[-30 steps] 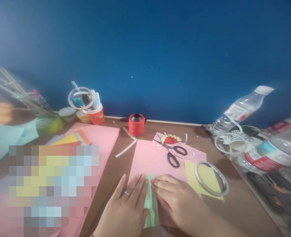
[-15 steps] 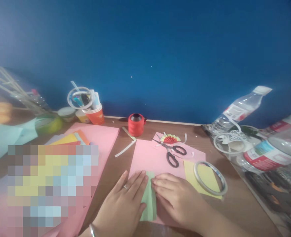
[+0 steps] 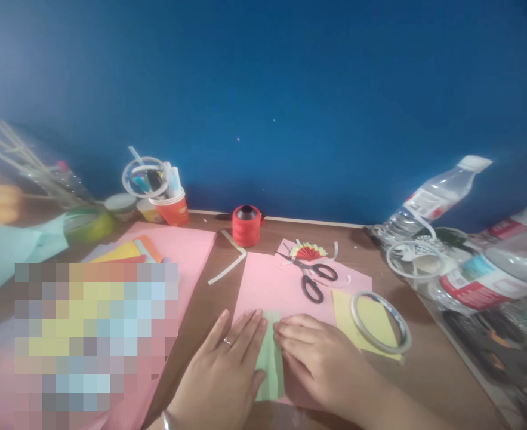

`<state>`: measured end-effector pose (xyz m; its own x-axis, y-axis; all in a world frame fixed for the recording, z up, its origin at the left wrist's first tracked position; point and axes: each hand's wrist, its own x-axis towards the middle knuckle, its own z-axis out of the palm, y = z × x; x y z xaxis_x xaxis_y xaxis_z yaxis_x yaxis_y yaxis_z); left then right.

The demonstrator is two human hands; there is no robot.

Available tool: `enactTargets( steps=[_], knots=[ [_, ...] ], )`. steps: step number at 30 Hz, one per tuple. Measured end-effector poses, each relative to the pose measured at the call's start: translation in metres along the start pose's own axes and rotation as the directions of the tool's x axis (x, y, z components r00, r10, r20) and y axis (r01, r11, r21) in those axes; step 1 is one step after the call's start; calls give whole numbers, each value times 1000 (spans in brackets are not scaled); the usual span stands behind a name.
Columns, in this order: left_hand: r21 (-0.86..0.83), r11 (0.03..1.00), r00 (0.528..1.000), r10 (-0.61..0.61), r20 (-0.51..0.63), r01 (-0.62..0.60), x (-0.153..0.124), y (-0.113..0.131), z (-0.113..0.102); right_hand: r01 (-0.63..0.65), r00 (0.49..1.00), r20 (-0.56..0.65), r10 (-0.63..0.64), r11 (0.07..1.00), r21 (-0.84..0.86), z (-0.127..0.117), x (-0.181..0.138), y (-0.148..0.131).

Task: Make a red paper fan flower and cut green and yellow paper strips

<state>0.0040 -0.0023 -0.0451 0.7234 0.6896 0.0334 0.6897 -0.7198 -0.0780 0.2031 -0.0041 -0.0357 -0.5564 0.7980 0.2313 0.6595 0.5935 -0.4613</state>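
A narrow piece of light green paper [image 3: 270, 364] with lengthwise creases lies between my hands, over a pink sheet [image 3: 263, 280]. My left hand [image 3: 230, 364], with a ring and a bracelet, lies flat along the paper's left side, fingers stretched out and fingertips near its top. From the right, my right hand [image 3: 314, 352] has its fingers together and bent, closed at the paper's right edge; its thumb is hidden. Beyond the hands rest black-handled scissors [image 3: 314, 280], beside a small pleated red and yellow paper fan [image 3: 308, 252].
A tape roll [image 3: 357, 319] lies on yellow paper [image 3: 375, 325] at the right. Behind stand a red round object [image 3: 246, 227] and an orange cup [image 3: 171, 209] of pens. Plastic bottles [image 3: 442, 191] crowd the right; coloured papers [image 3: 120, 251] lie left, partly pixelated.
The green paper has shifted very slightly between my hands, and its creases look a little different. Both hands stay nearly in place.
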Motion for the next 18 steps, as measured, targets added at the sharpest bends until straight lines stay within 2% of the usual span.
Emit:
enactTargets(
  steps=[11,18],
  knots=[
    [-6,1000,1000,-10,-26,10,-2,0,2,4,1000,-13,-4,1000,-9,-2,1,-2],
    [-49,999,1000,21,18,-20,5,-8,-3,132,988,-78,-136,990,-49,-4,0,1]
  ],
)
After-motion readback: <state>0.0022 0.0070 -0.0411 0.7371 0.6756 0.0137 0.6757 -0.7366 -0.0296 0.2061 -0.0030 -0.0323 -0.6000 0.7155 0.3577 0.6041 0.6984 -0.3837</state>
